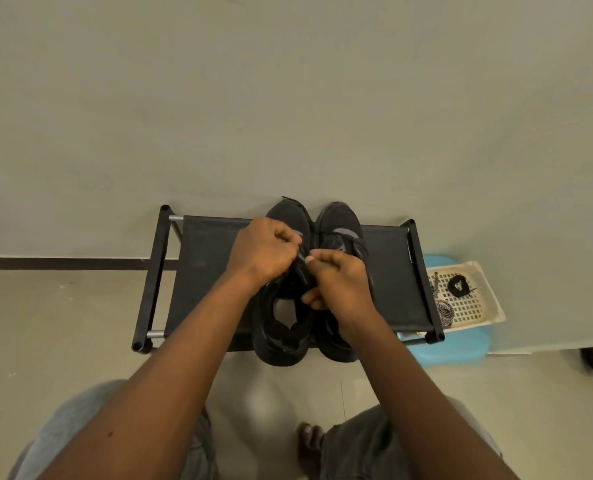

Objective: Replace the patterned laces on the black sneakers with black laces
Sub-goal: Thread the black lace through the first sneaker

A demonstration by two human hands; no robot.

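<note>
Two black sneakers sit toes-away on a black fabric shoe rack [212,271]; over the left sneaker [283,218], curled fingers [288,237] of the left hand [265,252] and right hand [340,282] pinch a black lace [302,262], the right sneaker [340,218] just right of them. Well right of the fingers, a white perforated tray [475,306] on a blue stool [461,351] holds a coiled black lace [458,285] and patterned laces [444,310]. Beyond the fingers rises a plain pale wall [288,98].
</note>
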